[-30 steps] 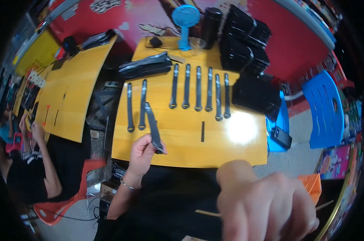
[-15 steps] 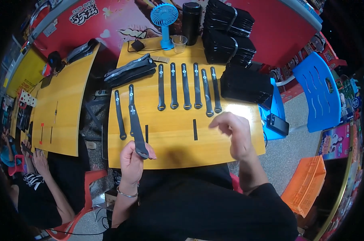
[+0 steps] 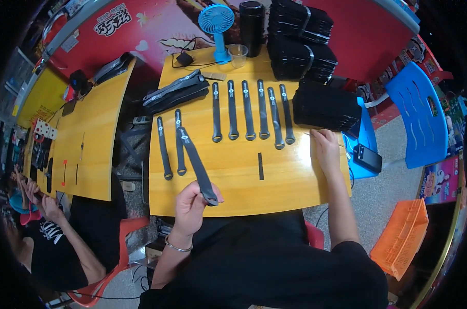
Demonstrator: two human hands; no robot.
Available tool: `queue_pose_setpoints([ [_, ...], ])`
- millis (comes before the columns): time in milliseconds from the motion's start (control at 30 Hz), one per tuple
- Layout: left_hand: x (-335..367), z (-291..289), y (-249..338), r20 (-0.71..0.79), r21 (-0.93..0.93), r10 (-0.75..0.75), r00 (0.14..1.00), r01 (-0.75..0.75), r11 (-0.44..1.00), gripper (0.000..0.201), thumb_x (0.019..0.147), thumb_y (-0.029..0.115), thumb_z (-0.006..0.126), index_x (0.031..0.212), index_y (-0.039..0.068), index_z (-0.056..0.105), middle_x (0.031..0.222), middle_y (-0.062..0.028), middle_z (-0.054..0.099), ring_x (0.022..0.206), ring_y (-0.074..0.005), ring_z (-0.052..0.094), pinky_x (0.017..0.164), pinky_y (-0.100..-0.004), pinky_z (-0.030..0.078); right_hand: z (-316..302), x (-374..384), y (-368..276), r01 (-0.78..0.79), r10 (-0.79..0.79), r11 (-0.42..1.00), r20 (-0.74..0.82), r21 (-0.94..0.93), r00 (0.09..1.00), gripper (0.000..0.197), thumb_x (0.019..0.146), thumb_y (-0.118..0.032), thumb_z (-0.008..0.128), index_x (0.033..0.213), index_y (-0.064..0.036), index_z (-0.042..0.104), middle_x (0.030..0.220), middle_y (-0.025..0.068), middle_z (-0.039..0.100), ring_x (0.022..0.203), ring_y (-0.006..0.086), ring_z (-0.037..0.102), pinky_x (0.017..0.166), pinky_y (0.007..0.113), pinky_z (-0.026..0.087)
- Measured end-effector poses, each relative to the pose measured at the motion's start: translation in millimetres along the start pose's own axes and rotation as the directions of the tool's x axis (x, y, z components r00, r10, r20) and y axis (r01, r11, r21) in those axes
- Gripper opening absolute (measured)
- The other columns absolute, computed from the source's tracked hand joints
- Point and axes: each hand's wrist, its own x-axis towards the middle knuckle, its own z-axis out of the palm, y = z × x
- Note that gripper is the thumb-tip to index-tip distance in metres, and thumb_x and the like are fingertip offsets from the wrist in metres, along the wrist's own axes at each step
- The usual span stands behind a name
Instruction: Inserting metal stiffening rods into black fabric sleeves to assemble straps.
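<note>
Clamped between the fingers of the left hand (image 3: 188,208), at the near edge of the yellow wooden tabletop (image 3: 233,190): a dark grey, flat, flexible strap (image 3: 196,160) with pale printing, slanting up and to the left; lower end partly hidden by thumb and fingers, upper end overlapping, in view, one of two matching ring-ended grey straps (image 3: 164,149) at left. At the front edge of a black, rectangular stack of flat pieces (image 3: 326,105): the right hand (image 3: 326,149), fingers bent; cannot tell whether apart, together or clamped on anything, because of small, indistinct fingertips. Between, in a row on the tabletop: six more ring-ended grey straps (image 3: 249,110), with a short, narrow black strip (image 3: 260,166) nearer. Behind, at left: a folded grey-and-black bundle (image 3: 176,92), layers hard to count. Behind, at right: banded black bundles (image 3: 303,59), cut off above. Beside the tabletop: a blue plastic seat (image 3: 364,172), partly hidden beneath. Far left: a co-worker's hands (image 3: 52,208), around a dark object too small to identify.
</note>
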Motion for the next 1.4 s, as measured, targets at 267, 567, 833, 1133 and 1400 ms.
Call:
queue_pose_setpoints([
  [267, -2, 12, -6, 0.047, 0.128, -0.032, 0.998, 0.025, 0.991, 0.016, 0.094, 0.012, 0.049, 0.081, 0.003, 0.051, 0.081, -0.0099, 0.057, 0.074, -0.0172, 0.057, 0.067, -0.0290, 0.047, -34, -2, -80, 0.172, -0.150, 0.942, -0.097, 0.288, 0.984, 0.028, 0.072, -0.006, 0.071, 0.099, -0.0036, 0.064, 0.099, 0.0114, 0.063, 0.092, 0.0289, 0.058, 0.078, 0.036, 0.048],
  [567, 9, 40, 6, 0.152, 0.363, 0.101, 0.983, -0.151, 0.919, 0.011, 0.084, 0.007, 0.062, 0.092, 0.000, 0.061, 0.092, -0.0136, 0.060, 0.085, -0.0290, 0.060, 0.074, -0.0340, 0.047, -14, -13, -209, 0.245, -0.373, 0.473, -0.059, 0.846, 0.926, 0.058, 0.086, -0.044, 0.054, 0.127, -0.0027, 0.052, 0.132, 0.0170, 0.046, 0.107, 0.0309, 0.048, 0.092, 0.040, 0.036],
  [833, 2, 12, 16, 0.278, 0.409, 0.018, 0.960, -0.135, 0.902, 0.007, 0.084, 0.006, 0.059, 0.084, 0.000, 0.059, 0.078, -0.0118, 0.057, 0.073, -0.0260, 0.057, 0.065, -0.0323, 0.044, -35, 0, -207, 0.084, -0.443, 0.462, 0.148, 0.883, 0.884, 0.042, 0.096, -0.033, 0.040, 0.120, -0.0051, 0.059, 0.113, 0.0097, 0.062, 0.097, 0.0248, 0.052, 0.086, 0.036, 0.037],
  [1133, 6, -20, 7, 0.363, 0.394, -0.173, 0.916, 0.018, 0.919, 0.012, 0.084, 0.011, 0.060, 0.080, 0.000, 0.059, 0.075, -0.0100, 0.058, 0.069, -0.0212, 0.058, 0.065, -0.0308, 0.045, -43, 10, -208, -0.188, -0.267, 0.576, 0.401, 0.796, 0.876, 0.022, 0.090, -0.011, 0.051, 0.105, -0.0025, 0.065, 0.100, 0.0110, 0.066, 0.084, 0.0256, 0.062, 0.077, 0.033, 0.050],
  [1400, -3, 1, 1, 0.125, 0.141, -0.288, 0.950, 0.270, 0.953, 0.020, 0.088, 0.007, 0.056, 0.106, -0.001, 0.052, 0.093, -0.0107, 0.060, 0.086, -0.0190, 0.061, 0.076, -0.0308, 0.049, -41, 4, -229, 0.388, -0.547, 0.701, 0.102, 0.599, 0.831, 0.035, 0.077, -0.020, 0.068, 0.109, -0.0053, 0.064, 0.111, 0.0082, 0.062, 0.097, 0.0272, 0.056, 0.082, 0.034, 0.048],
])
